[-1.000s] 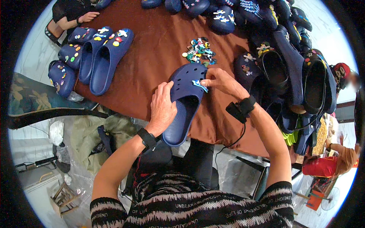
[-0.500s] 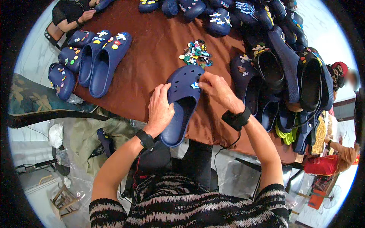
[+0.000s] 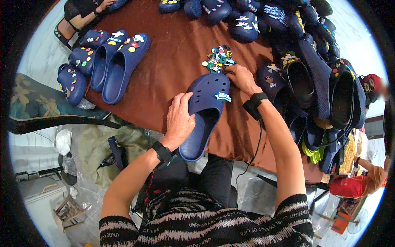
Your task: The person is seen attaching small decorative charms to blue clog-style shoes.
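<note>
My left hand (image 3: 180,119) grips the left side of a navy blue clog (image 3: 204,138), its toe pointing away from me and its heel at the table's front edge. Round holes dot the clog's upper. A blue-and-white lettered charm (image 3: 223,97) sits on the right of that upper. Beyond the toe lies a small heap of mixed shoe charms (image 3: 218,59) in green, yellow, white and black. My right hand (image 3: 243,78) is at the heap's near right edge, fingers bent together; whatever is between the fingertips is hidden.
Decorated navy clogs (image 3: 125,68) stand in a group at the left. More clogs (image 3: 304,78) crowd the right and far sides. A brown cloth (image 3: 164,53) covers the table. Another person's arm (image 3: 88,18) reaches in at the far left. A chair (image 3: 45,103) stands left of the table.
My right hand has left the charm on the clog and moved away to the charm heap. The lettered charm now shows fully. My left hand keeps its hold on the clog.
</note>
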Demonstrator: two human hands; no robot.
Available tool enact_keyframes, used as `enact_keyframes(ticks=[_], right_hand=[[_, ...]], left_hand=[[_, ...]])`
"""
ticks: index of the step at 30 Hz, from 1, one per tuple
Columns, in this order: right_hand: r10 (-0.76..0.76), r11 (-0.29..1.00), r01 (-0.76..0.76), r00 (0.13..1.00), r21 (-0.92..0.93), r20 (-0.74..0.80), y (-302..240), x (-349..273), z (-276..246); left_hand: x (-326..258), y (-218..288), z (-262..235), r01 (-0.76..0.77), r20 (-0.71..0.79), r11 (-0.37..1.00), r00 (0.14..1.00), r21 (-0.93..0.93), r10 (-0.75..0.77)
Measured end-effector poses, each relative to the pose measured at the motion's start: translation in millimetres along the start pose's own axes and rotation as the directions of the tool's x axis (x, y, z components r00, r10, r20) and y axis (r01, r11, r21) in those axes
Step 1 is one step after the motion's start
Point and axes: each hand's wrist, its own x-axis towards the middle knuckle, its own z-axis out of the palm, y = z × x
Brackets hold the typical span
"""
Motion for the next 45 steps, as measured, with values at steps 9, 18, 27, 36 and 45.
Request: enact_keyframes(ticks=[9,18,27,36,45], right_hand=[[0.176,0.858,-0.193,0.981,0.476,0.082,20.5,-13.2,-5.6],[0.283,0.425,-0.232,0.952,0.875,0.115,-32.0,-55.2,-28.9],[-0.007,0.785,0.087,0.991,0.613,-0.132,-55.4,-71.0,-26.6],[-0.275,0.918,0.307,0.949,0.251,-0.155,-48.6,-71.7,-37.3],[-0.153,0.849,0.045,0.975,0.526,0.163,-42.6,-48.1,-46.0]], left_hand=[[0.8,3.5,2.9,-0.002,0.001,1.0,1.0,-0.021,0.002],[-1.3,-4.4,4.3,-0.038,-0.029,0.999,0.999,0.033,0.039],[0.1,-4.9,5.7,-0.053,-0.02,0.998,0.998,0.024,0.053],[1.3,-5.8,6.6,-0.048,-0.015,0.999,0.999,0.026,0.048],[-0.4,-3.9,5.8,-0.028,-0.015,0.999,0.999,0.021,0.028]])
